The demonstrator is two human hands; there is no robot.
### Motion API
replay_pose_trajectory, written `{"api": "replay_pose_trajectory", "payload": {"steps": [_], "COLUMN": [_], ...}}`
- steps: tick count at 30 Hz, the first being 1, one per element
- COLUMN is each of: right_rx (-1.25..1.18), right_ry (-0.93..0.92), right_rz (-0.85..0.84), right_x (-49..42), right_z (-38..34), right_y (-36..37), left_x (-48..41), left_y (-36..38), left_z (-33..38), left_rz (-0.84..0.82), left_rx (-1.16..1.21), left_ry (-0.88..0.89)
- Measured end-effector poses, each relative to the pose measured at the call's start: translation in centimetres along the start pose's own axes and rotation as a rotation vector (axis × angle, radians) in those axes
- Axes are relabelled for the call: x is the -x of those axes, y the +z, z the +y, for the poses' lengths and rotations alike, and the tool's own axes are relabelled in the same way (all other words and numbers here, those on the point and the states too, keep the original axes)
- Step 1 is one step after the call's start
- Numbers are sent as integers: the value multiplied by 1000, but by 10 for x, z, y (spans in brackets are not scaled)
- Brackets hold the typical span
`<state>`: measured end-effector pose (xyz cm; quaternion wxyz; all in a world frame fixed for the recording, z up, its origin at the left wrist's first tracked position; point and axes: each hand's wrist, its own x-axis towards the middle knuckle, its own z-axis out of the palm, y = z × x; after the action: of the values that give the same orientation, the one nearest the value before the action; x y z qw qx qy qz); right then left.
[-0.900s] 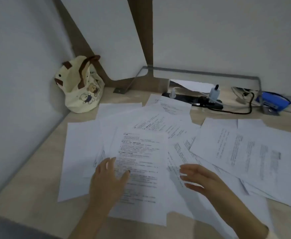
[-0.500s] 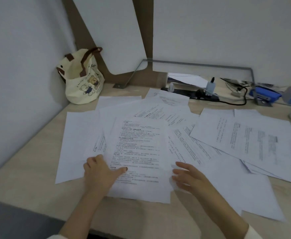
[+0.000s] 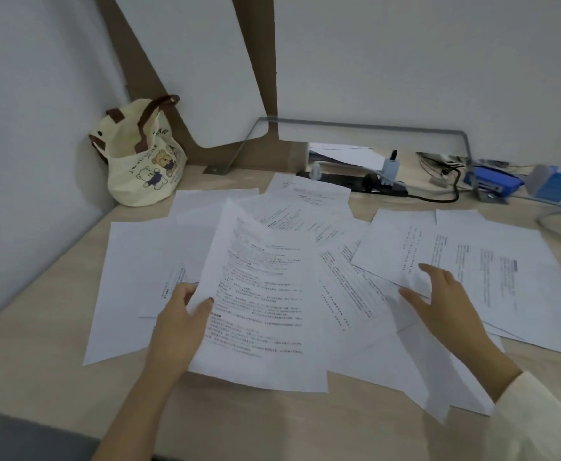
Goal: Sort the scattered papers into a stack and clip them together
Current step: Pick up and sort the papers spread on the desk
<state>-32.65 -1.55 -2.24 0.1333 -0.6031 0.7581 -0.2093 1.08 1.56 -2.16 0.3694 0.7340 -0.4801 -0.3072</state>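
Observation:
Several white printed sheets lie fanned and overlapping across the wooden desk (image 3: 339, 434). My left hand (image 3: 181, 322) pinches the left edge of one printed sheet (image 3: 262, 304), thumb on top, and its far end is raised off the pile. My right hand (image 3: 438, 304) reaches to the right with fingers spread, fingertips on the near edge of a sideways printed sheet (image 3: 405, 247). A blank sheet (image 3: 129, 281) lies at the left of the pile. No clip can be picked out.
A cream bear-print tote bag (image 3: 142, 158) stands in the back left corner. Along the back run a black power strip (image 3: 355, 181) with plugs and a cable, a blue stapler (image 3: 491, 183) and a blue box (image 3: 555, 181). A grey metal rail (image 3: 372, 126) spans the wall.
My left hand has gripped the front sheet and lifted its far end off the pile. My right hand has moved right, onto the edge of the sideways sheet.

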Motion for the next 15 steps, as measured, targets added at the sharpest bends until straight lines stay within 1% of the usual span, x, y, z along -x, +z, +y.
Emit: {"api": "replay_pose_trajectory", "payload": {"steps": [2,5,7,9,11,15], "right_rx": [114,261,363,419,441,443], "right_ry": [-14,-12,-118,-267,-347,-346], "right_rz": [-29,-87,-21,47,118,91], "right_x": [-11,-20,-25,-30,-34,-41], "right_z": [4,11,17,27,35,42], "right_y": [5,15,18,20,20,21], "left_x": [3,-2,-11,-21,-29,-41], "left_y": [1,9,18,29,38,51], "left_z": [10,17,22,25,27,23], "left_rz": [7,-26,-61,-81,-80,-98], "left_rx": [72,107,118,104,97,83], "left_ry": [47,78,71,77,85,72]}}
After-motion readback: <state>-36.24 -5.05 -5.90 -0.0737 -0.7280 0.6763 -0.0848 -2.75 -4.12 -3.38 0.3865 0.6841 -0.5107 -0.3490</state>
